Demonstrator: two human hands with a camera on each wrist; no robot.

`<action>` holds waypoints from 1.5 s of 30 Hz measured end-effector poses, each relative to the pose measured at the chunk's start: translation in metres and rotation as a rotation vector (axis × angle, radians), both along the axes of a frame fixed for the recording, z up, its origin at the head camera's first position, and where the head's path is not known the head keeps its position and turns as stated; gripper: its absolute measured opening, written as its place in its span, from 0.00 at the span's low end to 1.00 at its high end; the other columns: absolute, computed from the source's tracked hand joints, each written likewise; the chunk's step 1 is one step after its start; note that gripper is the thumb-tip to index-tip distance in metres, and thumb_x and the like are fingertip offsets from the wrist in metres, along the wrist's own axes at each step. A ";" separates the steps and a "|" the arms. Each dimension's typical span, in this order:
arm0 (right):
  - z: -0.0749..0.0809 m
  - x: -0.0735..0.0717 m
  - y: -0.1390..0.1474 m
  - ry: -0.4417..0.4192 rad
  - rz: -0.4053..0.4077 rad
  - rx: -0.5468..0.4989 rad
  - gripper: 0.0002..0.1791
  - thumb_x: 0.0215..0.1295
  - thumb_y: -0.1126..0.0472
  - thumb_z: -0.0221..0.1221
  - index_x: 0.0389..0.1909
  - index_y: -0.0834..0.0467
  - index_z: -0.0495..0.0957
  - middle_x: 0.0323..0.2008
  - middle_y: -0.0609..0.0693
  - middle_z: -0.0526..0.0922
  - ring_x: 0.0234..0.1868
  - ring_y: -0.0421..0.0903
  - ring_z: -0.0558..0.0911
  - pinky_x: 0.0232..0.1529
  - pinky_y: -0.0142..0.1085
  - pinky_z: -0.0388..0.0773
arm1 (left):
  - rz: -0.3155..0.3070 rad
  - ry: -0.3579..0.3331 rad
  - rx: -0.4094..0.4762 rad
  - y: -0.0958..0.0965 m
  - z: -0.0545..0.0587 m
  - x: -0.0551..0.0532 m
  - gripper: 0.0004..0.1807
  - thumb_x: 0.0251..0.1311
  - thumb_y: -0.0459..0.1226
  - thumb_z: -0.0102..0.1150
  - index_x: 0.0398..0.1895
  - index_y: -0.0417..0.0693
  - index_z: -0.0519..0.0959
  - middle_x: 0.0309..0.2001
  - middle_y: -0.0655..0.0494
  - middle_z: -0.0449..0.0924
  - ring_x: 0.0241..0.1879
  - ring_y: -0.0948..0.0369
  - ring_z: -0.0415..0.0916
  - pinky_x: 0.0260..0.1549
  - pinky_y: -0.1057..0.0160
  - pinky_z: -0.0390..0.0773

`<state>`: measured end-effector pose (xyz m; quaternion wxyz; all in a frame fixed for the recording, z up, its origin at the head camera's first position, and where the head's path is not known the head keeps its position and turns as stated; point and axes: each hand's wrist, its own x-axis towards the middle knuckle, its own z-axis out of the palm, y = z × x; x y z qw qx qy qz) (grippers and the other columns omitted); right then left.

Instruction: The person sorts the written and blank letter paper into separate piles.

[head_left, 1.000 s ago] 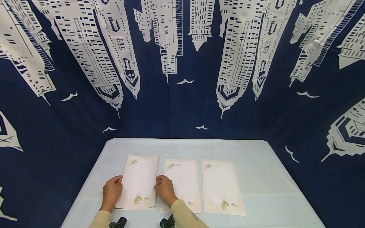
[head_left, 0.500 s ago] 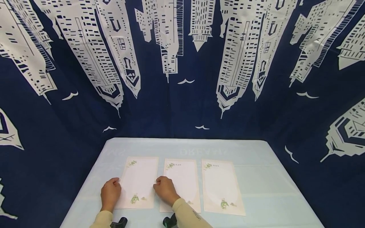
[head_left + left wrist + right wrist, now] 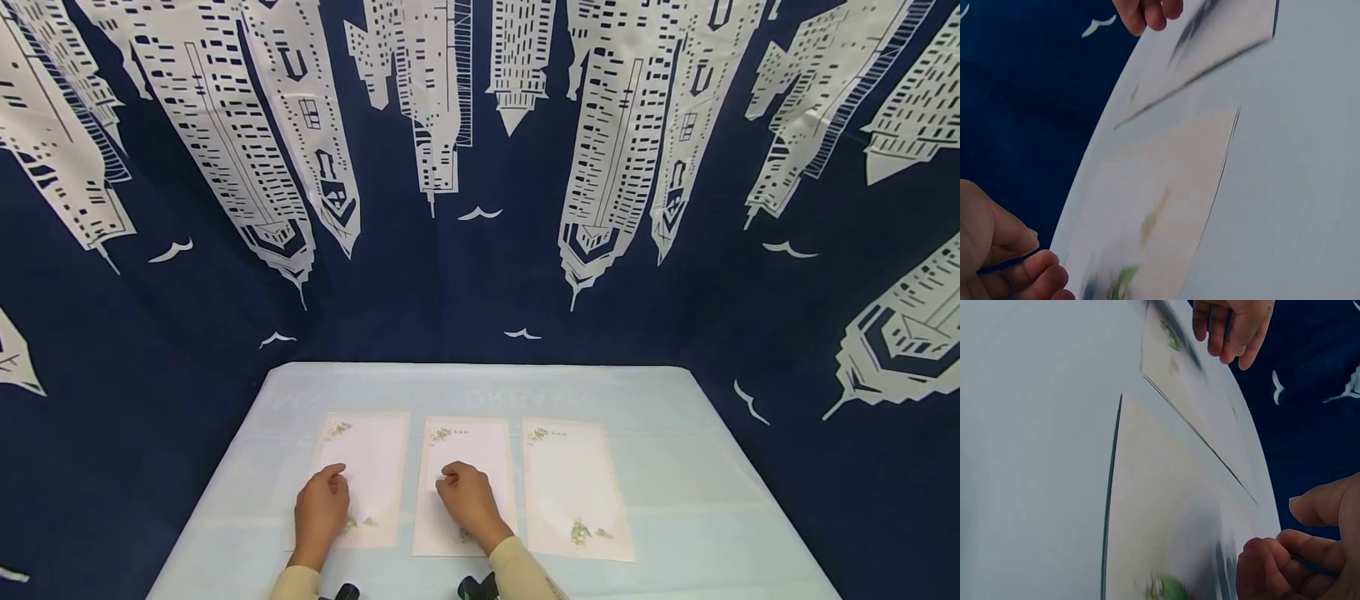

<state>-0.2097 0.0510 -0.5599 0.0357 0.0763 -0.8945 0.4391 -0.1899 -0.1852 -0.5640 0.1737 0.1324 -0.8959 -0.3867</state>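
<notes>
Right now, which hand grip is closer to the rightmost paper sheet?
The right hand grip: it's over the middle sheet, left of the rightmost sheet. The left hand grip is farther, over the leftmost sheet.

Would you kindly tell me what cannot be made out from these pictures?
Head view: part of the left sheet, hidden by the left hand.
Head view: part of the middle sheet, behind the right hand.
Head view: tiny lettering atop the right sheet, too small to read.
Head view: dark device by the left sleeve, cut off by the bottom edge.
Left wrist view: green print, blurred.
</notes>
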 end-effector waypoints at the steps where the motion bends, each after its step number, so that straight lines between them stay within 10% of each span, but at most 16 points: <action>1: 0.000 0.001 0.004 0.002 -0.006 0.001 0.09 0.62 0.65 0.64 0.41 0.66 0.84 0.28 0.45 0.80 0.28 0.39 0.77 0.30 0.34 0.77 | -0.010 -0.004 0.010 0.005 0.000 0.001 0.14 0.64 0.28 0.53 0.47 0.30 0.83 0.33 0.41 0.84 0.33 0.48 0.80 0.34 0.46 0.78; 10: -0.005 0.010 0.043 -0.019 -0.087 0.007 0.12 0.64 0.63 0.64 0.45 0.66 0.83 0.31 0.46 0.81 0.32 0.43 0.80 0.33 0.36 0.79 | -0.131 -0.058 0.100 0.050 0.001 0.003 0.13 0.64 0.30 0.58 0.48 0.31 0.83 0.32 0.51 0.84 0.31 0.56 0.80 0.33 0.54 0.79; 23: -0.010 0.015 0.084 -0.063 -0.275 0.043 0.14 0.64 0.63 0.64 0.46 0.68 0.82 0.33 0.51 0.83 0.34 0.47 0.82 0.34 0.40 0.81 | -0.245 -0.109 0.146 0.089 0.003 0.004 0.17 0.64 0.31 0.61 0.54 0.30 0.79 0.46 0.35 0.84 0.48 0.41 0.83 0.45 0.46 0.82; 45: -0.011 0.023 0.080 -0.052 -0.287 0.157 0.17 0.62 0.61 0.66 0.49 0.65 0.83 0.40 0.58 0.87 0.40 0.52 0.86 0.39 0.47 0.83 | -0.239 -0.029 0.063 0.116 -0.005 0.013 0.18 0.58 0.27 0.65 0.52 0.34 0.81 0.52 0.34 0.82 0.53 0.38 0.80 0.50 0.40 0.79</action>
